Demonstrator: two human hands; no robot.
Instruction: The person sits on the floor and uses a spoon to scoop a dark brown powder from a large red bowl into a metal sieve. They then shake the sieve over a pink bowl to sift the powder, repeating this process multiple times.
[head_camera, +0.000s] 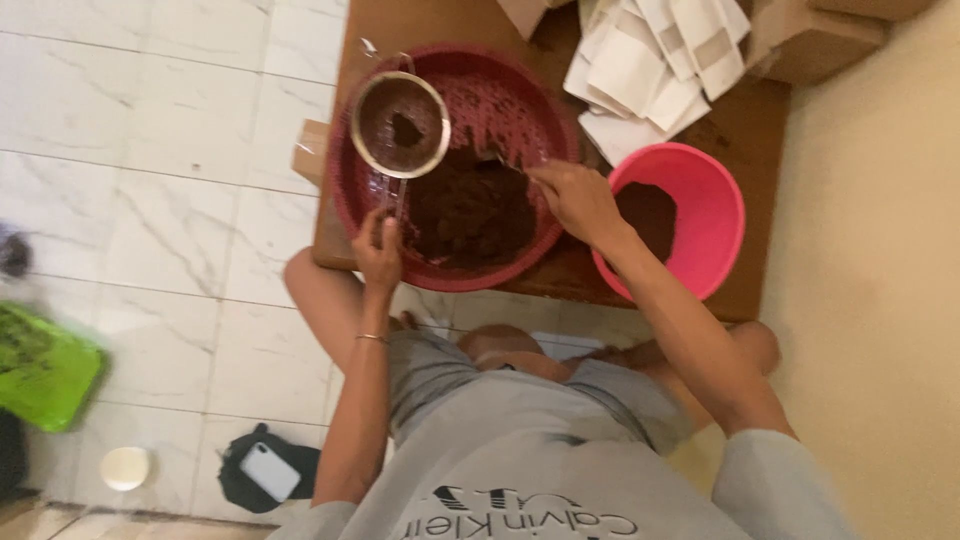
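Metal sieve (400, 124): held by its handle in the left hand (378, 250), fingers closed round the handle; a layer of brown powder is seen in the mesh, above the left part of the dark red basin (350, 190).
Right hand (578, 200): closed on a thin utensil, likely a spoon (497, 160), whose tip lies at the brown powder heap (468, 212) inside the basin.
Hands: kept apart, one at each side of the basin.
Step in hand: sifting is judged to be under way, with powder being scooped for the sieve.
Next move: a level lift of the spoon to the mesh would be called for, the sieve kept over the basin so nothing is spilled on the wooden board (740, 130).
Pink bowl (715, 210): set just right of the basin, more brown powder inside.
Packages: white and tan paper pouches (655, 70) are stacked behind the bowl; cardboard boxes (815, 40) lie at the far right corner; labels cannot be told.
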